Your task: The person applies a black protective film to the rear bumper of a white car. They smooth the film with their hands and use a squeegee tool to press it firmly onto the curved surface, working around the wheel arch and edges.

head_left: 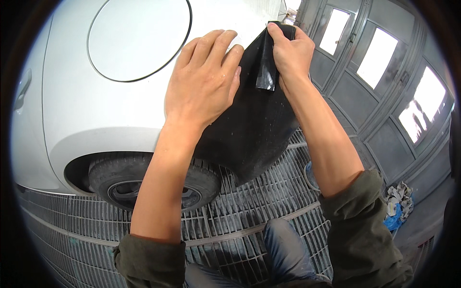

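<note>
My left hand (201,77) rests palm down on the white car body (101,103) at its boundary with a black sheet (249,134), fingers slightly curved and apart. My right hand (293,53) grips the top of the black sheet, thumb over a folded strip with a glossy lower end (265,77). The sheet drapes down the right part of the car, beside the wheel arch. A round fuel flap (137,36) is up to the left of my left hand.
The car's tyre (105,177) sits below the arch on a metal grate floor (249,211). Grey panelled doors (355,91) with bright windows line the right side. Crumpled paper and blue material (398,206) lie at lower right, near a partly hidden round container (312,175). My legs show at the bottom.
</note>
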A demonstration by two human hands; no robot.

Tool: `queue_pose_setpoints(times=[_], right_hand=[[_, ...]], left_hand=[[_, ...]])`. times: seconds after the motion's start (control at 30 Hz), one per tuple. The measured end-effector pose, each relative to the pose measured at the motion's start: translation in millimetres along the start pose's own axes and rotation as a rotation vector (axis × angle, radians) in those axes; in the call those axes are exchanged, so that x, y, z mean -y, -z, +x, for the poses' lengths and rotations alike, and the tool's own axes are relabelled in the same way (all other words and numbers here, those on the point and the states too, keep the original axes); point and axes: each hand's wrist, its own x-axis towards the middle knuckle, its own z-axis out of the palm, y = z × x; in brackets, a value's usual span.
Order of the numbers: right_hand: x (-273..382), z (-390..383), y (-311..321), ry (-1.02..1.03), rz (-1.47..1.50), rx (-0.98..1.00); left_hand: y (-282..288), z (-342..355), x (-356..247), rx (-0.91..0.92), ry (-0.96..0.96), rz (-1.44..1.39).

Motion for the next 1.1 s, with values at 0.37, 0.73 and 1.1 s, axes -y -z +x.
queue_pose_setpoints(times=[0.37, 0.73, 1.1], right_hand=[[9, 3, -4, -0.071, -0.061, -0.014], [5, 5, 4, 0.002, -0.104, 0.006], [9, 5, 3, 0.008, -0.118, 0.025]], left_hand=[[1, 1, 2, -0.016, -0.003, 0.012], [-1, 2, 1, -0.029, -0.010, -0.008], [2, 1, 3, -0.007, 0.018, -0.010]])
